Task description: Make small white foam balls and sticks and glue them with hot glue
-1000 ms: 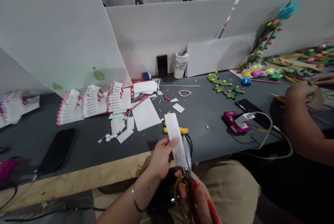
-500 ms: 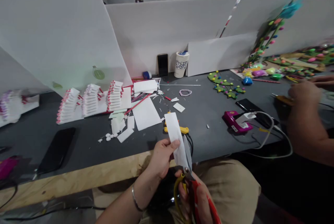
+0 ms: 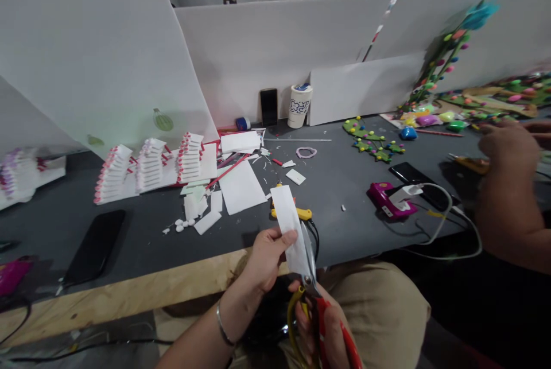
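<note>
My left hand (image 3: 267,257) pinches a white strip (image 3: 286,220) between thumb and fingers, held above the table's front edge. Red-handled scissors (image 3: 308,278) are gripped in my right hand (image 3: 327,323), low at the centre. Their blades point up and away, along the strip's right side. Behind the strip, a yellow-handled tool (image 3: 303,214) lies on the table, partly hidden. A large white sheet (image 3: 242,187) and small white pieces (image 3: 208,222) lie to the left of the strip.
Rows of white sticks with red ends (image 3: 112,177) stand at the left, near a black phone (image 3: 95,247). A cup (image 3: 299,106) stands by the partition. A magenta power block (image 3: 390,199) with a white cable is at the right, beside another person's arm (image 3: 508,197).
The scissors' blades have shifted slightly beside the strip and look a little more apart. My left hand and the strip have hardly moved. The other person's hand has shifted slightly.
</note>
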Demonstrator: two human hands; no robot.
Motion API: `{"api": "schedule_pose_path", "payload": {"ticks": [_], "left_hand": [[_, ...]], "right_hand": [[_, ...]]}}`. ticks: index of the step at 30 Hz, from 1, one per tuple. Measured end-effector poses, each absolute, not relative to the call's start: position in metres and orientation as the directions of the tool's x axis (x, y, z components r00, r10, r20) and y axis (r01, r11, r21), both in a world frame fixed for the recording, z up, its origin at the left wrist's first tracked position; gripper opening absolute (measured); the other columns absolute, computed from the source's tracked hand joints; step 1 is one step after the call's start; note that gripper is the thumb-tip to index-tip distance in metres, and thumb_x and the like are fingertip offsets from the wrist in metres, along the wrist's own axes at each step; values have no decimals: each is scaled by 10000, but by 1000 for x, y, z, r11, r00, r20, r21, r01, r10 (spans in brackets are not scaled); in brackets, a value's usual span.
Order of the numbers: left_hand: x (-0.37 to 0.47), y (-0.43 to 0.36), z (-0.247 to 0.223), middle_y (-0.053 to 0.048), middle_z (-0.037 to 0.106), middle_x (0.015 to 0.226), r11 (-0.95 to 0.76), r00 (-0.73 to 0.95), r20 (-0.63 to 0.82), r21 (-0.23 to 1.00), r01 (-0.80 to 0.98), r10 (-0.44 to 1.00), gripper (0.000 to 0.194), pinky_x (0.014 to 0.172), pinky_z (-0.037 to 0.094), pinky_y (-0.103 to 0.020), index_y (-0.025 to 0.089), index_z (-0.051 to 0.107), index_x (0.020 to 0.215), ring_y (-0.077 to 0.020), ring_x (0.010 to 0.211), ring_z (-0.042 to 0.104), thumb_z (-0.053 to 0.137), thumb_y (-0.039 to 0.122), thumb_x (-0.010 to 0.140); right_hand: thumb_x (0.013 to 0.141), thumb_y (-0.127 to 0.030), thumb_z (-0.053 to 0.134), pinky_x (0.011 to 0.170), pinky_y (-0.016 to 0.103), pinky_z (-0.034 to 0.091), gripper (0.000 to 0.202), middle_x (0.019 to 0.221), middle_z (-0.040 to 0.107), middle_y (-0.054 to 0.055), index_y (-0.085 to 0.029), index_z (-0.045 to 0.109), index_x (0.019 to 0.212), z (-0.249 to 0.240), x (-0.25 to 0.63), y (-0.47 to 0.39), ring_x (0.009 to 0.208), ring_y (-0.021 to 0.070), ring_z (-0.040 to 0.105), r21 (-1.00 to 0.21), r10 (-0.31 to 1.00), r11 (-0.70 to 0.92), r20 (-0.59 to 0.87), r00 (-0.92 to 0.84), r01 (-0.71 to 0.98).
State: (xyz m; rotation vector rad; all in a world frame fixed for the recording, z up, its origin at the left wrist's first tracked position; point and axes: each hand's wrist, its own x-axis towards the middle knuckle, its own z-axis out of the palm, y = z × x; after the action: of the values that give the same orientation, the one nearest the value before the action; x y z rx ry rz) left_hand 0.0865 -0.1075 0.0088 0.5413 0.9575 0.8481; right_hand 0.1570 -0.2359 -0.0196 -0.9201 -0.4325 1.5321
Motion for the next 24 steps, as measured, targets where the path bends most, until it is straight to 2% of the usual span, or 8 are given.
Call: {"api": "schedule_pose_path", "payload": {"ticks": [7, 13, 18, 24], "left_hand": [[85, -109, 11, -28, 650, 569, 574, 338, -473, 749, -332, 814, 419, 463, 397, -203, 88, 725, 723, -83, 454, 509, 877, 407, 499], [87, -110, 10, -25, 642, 564, 574, 306, -491, 753, -322, 816, 443, 446, 377, -200, 90, 716, 712, -86, 456, 499, 881, 426, 474], [88, -110, 10, -18, 634, 563, 575, 300, -494, 750, -326, 816, 452, 436, 363, -185, 91, 717, 703, -75, 463, 486, 889, 425, 452], [88, -112, 10, -23, 628, 550, 588, 326, -498, 750, -303, 804, 448, 433, 373, -201, 86, 716, 699, -86, 453, 480, 887, 421, 456]], "right_hand": [[794, -723, 476, 340, 184, 375, 599, 660, 491, -37, -201, 529, 1082, -28, 159, -237, 379, 47, 369, -731, 958, -147, -273, 87, -666], [772, -769, 447, 294, 163, 346, 662, 592, 467, -65, -190, 521, 1086, -41, 162, -236, 325, 25, 303, -730, 967, -183, -253, 12, -658], [745, -788, 462, 291, 164, 347, 688, 579, 466, -70, -197, 531, 1089, -45, 163, -237, 321, 28, 316, -707, 965, -216, -258, -38, -673], [748, -780, 471, 315, 157, 333, 682, 595, 495, -48, -180, 560, 1061, -23, 159, -234, 344, 25, 315, -729, 956, -160, -281, 78, -666]]}}
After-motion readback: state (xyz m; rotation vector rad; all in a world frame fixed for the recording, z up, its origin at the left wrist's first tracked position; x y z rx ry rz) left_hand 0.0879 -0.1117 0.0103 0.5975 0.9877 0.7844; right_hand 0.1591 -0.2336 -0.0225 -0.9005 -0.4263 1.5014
